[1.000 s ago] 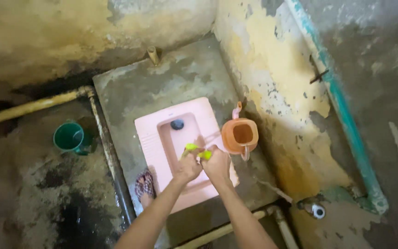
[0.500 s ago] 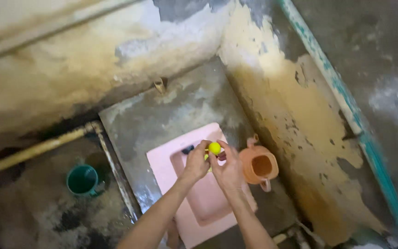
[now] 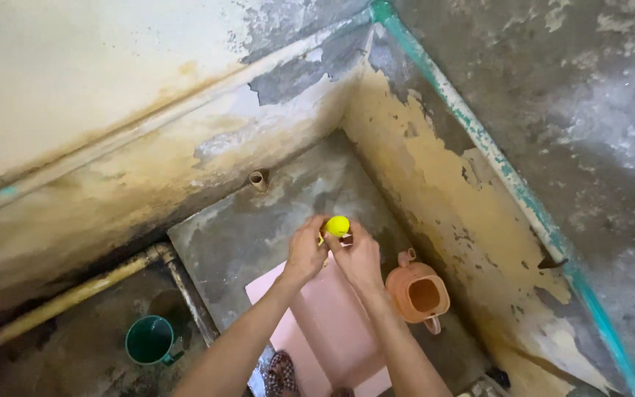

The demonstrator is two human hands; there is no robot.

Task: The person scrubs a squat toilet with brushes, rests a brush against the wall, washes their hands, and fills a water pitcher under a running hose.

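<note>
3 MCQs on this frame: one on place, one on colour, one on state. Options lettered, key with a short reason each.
1. Where is the orange jug?
A. beside the pink squat pan, near the right wall
B. on the lower floor by the pipe
C. in the hands

2. What colour is the mug on the lower floor?
A. red
B. green
C. white

3. How is the yellow-green ball-like thing held?
A. lying on the floor
B. by one hand only
C. between the fingertips of the left hand and the right hand

Key: 1 A, it stands at the pan's right edge; 2 B, its rim and handle are green; 3 C, both hands meet around it.
</note>
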